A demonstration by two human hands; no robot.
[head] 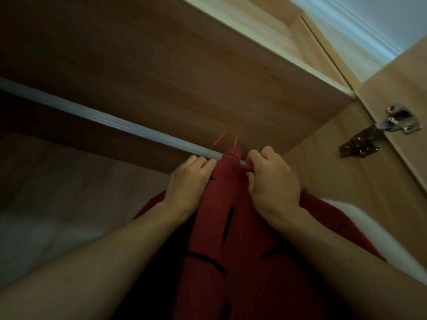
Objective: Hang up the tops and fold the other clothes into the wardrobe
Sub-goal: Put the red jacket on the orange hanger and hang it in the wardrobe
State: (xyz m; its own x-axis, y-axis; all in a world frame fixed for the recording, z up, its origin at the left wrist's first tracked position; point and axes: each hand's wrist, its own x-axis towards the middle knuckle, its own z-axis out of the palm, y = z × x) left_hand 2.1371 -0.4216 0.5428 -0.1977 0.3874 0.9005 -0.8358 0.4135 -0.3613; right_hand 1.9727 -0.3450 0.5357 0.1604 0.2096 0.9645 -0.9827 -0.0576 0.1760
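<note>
dim interior — light from upper right | motion blur | wide-angle edge warp

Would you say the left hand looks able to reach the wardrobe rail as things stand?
Probably yes. The left hand holds the red top with its fingertips right up by the rail, and nothing shows between them. It would only need to let go of the cloth.

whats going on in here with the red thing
A person is hanging a red top in the wardrobe. Both hands grip it near the neck, the left hand on one side and the right hand on the other. The red hanger hook pokes out above the collar, right up by the rail. Whether it has caught on the rail can't be told.
</note>
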